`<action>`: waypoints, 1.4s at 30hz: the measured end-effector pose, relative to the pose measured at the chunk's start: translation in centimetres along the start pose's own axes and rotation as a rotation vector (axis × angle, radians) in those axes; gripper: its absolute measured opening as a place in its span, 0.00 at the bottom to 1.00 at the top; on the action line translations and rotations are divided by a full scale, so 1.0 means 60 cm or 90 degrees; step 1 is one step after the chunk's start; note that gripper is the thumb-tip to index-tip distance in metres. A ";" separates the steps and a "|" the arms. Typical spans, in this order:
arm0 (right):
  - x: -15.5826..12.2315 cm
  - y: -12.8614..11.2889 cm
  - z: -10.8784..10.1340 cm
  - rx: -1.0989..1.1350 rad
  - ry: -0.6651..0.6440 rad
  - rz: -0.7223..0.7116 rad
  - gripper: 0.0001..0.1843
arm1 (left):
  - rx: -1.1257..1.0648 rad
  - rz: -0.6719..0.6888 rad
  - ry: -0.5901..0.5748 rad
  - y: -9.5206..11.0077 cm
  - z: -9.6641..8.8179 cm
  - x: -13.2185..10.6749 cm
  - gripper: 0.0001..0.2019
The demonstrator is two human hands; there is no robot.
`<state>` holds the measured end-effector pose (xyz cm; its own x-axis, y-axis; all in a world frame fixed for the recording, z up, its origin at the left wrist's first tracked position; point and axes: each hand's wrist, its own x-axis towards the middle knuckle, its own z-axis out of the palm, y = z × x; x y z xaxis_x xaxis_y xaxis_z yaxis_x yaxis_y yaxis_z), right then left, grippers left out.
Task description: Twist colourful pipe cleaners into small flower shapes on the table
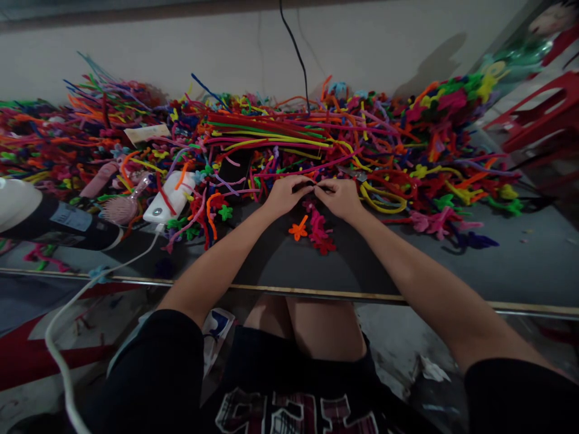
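My left hand (286, 194) and my right hand (340, 196) meet over the dark table top (407, 265), fingers pinched together on a thin pipe cleaner (315, 186) stretched between them. Just below my hands lie small twisted flower shapes: an orange one (298, 229) and a cluster of red and pink ones (319, 232). Behind my hands a huge heap of coloured pipe cleaners (280, 135) covers the back of the table.
A white power bank (168, 198) with a white cable (67, 313) lies at the left, beside a pink hairbrush (121, 208) and a dark bottle (54, 220). A black cord (296, 54) hangs down the wall. Red plastic chairs (543, 114) stand at the right.
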<state>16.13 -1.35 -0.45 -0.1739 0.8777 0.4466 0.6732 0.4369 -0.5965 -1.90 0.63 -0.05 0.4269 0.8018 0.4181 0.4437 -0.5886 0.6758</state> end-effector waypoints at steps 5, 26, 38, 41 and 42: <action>-0.001 0.002 0.001 0.015 -0.008 -0.003 0.13 | 0.008 -0.001 0.009 0.000 0.000 0.000 0.07; -0.008 -0.009 -0.011 -0.096 -0.031 -0.059 0.17 | 0.047 -0.030 0.067 0.002 -0.001 0.000 0.05; -0.005 -0.002 -0.017 0.080 0.132 -0.008 0.13 | -0.219 -0.060 -0.039 -0.010 0.002 0.003 0.08; -0.003 -0.005 -0.012 0.147 0.134 0.009 0.14 | -0.239 -0.058 -0.073 -0.008 0.001 0.003 0.07; -0.003 -0.006 -0.010 0.163 0.126 0.018 0.14 | -0.241 -0.057 -0.079 -0.007 0.001 0.003 0.07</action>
<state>16.31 -1.77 0.09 0.0021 0.8455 0.5339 0.4691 0.4707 -0.7472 -1.97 1.01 -0.27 0.5021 0.8160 0.2864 0.1715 -0.4186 0.8919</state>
